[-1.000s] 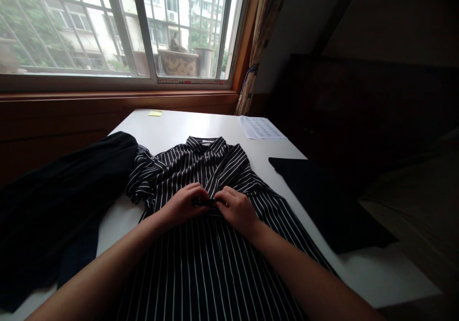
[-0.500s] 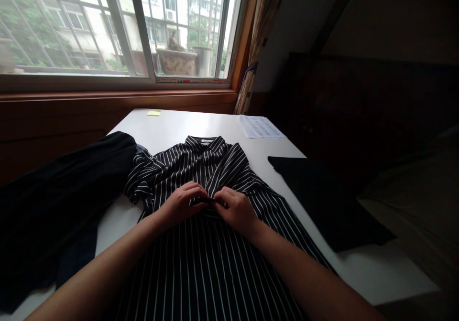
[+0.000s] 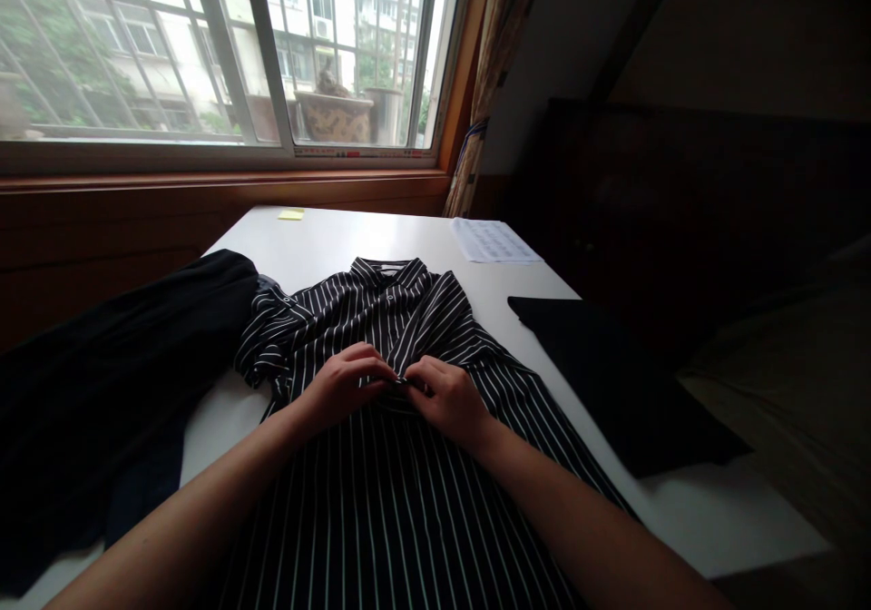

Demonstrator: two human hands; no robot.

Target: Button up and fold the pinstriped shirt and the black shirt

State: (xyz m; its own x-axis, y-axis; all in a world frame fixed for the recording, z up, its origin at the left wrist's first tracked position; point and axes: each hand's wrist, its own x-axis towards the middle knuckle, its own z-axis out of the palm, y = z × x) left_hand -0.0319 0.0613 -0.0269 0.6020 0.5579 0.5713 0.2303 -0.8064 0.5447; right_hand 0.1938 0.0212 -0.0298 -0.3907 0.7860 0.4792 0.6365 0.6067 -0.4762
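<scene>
A black shirt with white stripes (image 3: 381, 510) lies spread on the white table, its collar (image 3: 389, 271) toward the window. The sleeve on the right side is folded in across the chest, and the left one is bunched at the edge. Over the middle of the shirt, my left hand (image 3: 350, 381) pinches a bit of dark striped cloth, probably a cuff. My right hand (image 3: 445, 394) pinches the same piece from the other side, fingertips almost touching the left ones. Whatever small part lies between the fingertips is hidden.
Dark clothes (image 3: 115, 374) hang over the table's left side. A flat black cloth (image 3: 612, 374) lies along the right edge. Toward the back of the white table (image 3: 340, 229) are a yellow sticky note (image 3: 291, 214) and a printed sheet (image 3: 496, 241). A barred window stands behind.
The fingers of my left hand have shifted slightly around the pinched cloth, and less dark fabric shows between them. My right hand and the shirt look almost unmoved.
</scene>
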